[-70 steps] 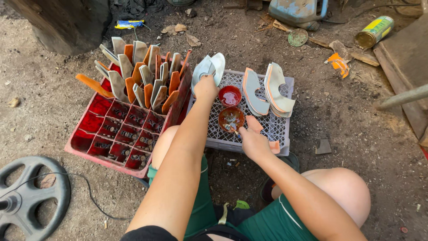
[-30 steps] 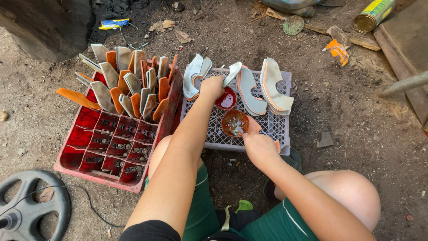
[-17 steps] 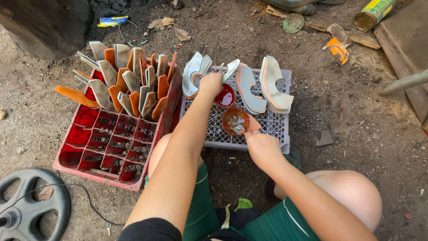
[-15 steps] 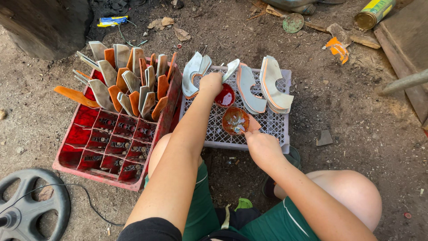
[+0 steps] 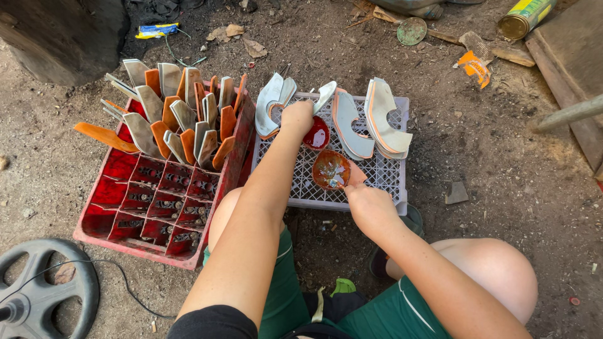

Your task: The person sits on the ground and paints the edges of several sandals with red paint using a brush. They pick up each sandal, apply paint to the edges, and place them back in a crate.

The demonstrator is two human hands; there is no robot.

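A black wheel [image 5: 38,292] lies on the dirt ground [image 5: 515,188] at the lower left. Right of it, a red crate [image 5: 160,201] holds upright orange and grey curved pieces [image 5: 182,122] in its far half. Beside it stands an upturned white crate [image 5: 377,179]. The left hand [image 5: 296,118] rests at its far edge, fingers curled on a red bowl [image 5: 317,134]. The right hand [image 5: 370,204], near the front edge, pinches a flat orange piece [image 5: 357,176] over a brown bowl [image 5: 331,169]. Curved white pieces [image 5: 383,119] stand at the far right.
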